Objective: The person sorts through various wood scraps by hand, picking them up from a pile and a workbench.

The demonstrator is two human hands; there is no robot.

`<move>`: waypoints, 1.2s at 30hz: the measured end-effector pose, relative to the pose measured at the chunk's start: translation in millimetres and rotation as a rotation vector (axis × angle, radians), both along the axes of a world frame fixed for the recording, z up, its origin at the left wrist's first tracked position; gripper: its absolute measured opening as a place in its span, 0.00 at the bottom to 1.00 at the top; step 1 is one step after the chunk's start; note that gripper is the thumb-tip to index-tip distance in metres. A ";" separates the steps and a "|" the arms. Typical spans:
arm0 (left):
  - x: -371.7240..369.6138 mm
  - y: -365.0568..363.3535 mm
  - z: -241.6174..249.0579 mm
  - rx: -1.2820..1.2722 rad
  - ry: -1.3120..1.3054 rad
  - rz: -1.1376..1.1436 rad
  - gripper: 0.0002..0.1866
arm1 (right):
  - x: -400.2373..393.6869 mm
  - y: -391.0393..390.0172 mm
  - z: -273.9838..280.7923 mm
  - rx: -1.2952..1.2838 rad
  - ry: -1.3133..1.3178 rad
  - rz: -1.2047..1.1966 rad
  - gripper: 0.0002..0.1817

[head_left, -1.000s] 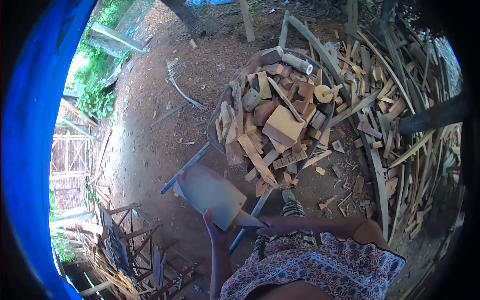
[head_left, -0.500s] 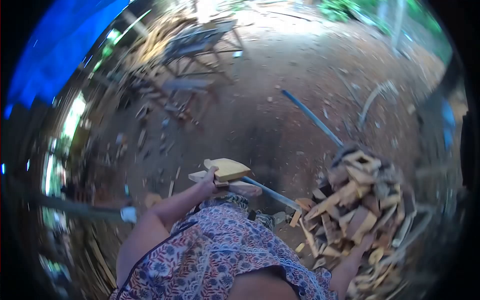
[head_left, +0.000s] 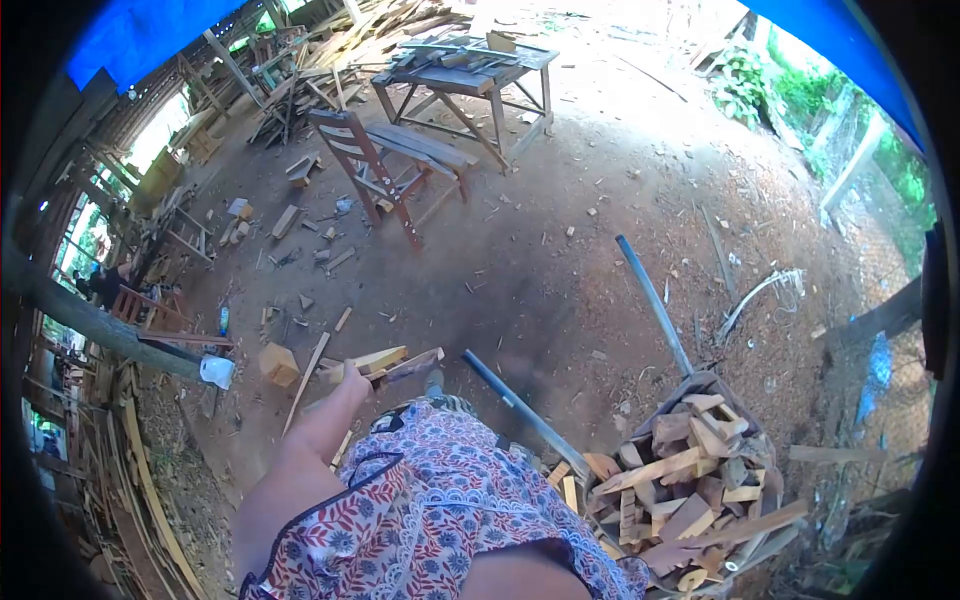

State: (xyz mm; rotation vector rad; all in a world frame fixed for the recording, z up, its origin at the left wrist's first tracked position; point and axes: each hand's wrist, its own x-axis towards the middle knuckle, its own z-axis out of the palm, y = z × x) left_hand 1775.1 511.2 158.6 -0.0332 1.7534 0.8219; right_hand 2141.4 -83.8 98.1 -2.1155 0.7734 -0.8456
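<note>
The left hand's (head_left: 352, 382) fingers are curled tight around a few wood pieces (head_left: 385, 358), so the hand is closed on them. I cannot pick out the right hand for sure among the wood, so I cannot tell how its fingers are. The held pieces are up over the ground, in front of the person's flowery top (head_left: 450, 480) and a bit to the left. Their long way runs from side to side, and the right ends point right and a little away from the body. The top one is pale yellow, and a darker one sticks out past it. A chunky wood block (head_left: 278, 364) sits on the ground left of the hand, near a long thin stick (head_left: 306, 382). To the right is a wheelbarrow (head_left: 768, 440), piled with cut wood (head_left: 690, 470), with two blue-gray handles (head_left: 655, 300) reaching away from it. The ground (head_left: 520, 270) is brown dirt with wood chips all over. Farther off stand a chair (head_left: 375, 180) and a wooden table (head_left: 460, 78) with stuff on top. Green plants (head_left: 742, 88) grow at the far right, under a bright blue sheet (head_left: 850, 40).
</note>
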 end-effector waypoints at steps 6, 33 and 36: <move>-16.2 93.3 -39.4 -0.162 -0.226 0.122 0.31 | -37.7 136.6 10.4 0.160 0.143 0.584 0.23; 44.6 430.5 -32.6 -0.245 -0.617 -0.450 0.33 | -155.8 657.3 -41.5 0.075 1.128 0.754 0.16; 97.6 452.2 -32.5 -0.225 -0.686 -0.517 0.33 | -115.7 676.2 -67.7 0.074 1.098 0.811 0.16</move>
